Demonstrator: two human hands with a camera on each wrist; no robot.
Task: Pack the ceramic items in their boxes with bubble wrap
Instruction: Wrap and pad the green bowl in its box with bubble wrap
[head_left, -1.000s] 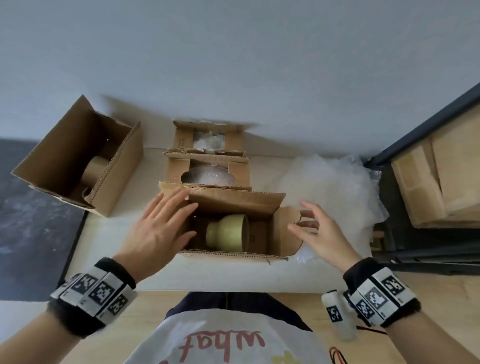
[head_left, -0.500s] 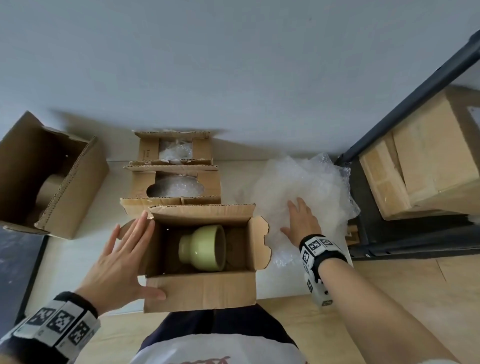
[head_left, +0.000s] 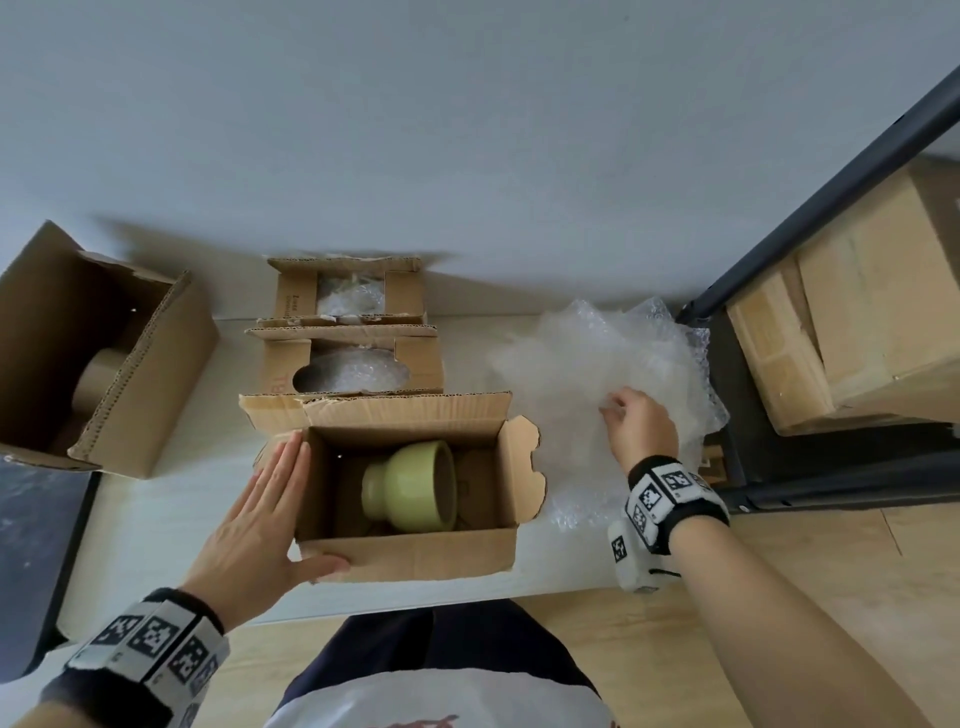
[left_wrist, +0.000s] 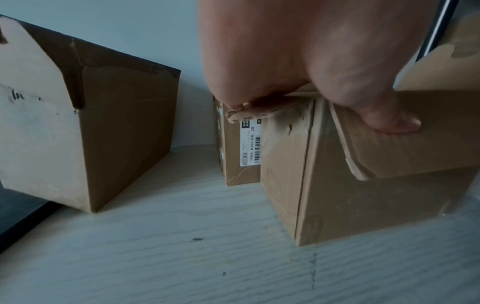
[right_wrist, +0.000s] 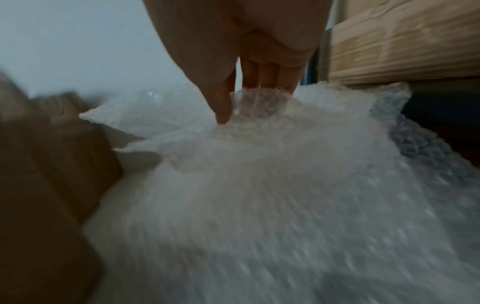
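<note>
A pale green ceramic cup (head_left: 410, 486) lies on its side inside an open cardboard box (head_left: 415, 553) at the table's front. My left hand (head_left: 260, 514) lies flat with straight fingers against the box's left side flap, thumb (left_wrist: 387, 121) on the front wall. To the right sits a heap of clear bubble wrap (head_left: 597, 374). My right hand (head_left: 639, 423) rests on the heap, its thumb and fingers pinching a bunch of bubble wrap (right_wrist: 259, 102). Two smaller boxes behind, one box (head_left: 353, 364) and a farther box (head_left: 348, 291), hold bubble wrap.
A large open carton (head_left: 98, 348) with a brown cylinder inside stands at the left. A dark metal shelf frame (head_left: 810, 171) with stacked cartons (head_left: 857, 312) stands at the right. The white table (head_left: 166, 514) ends in front at the wooden floor.
My right hand left the box's right flap, reached onto the bubble wrap heap and closed its fingers on a bunch. The left hand shifted to the box's outer left side.
</note>
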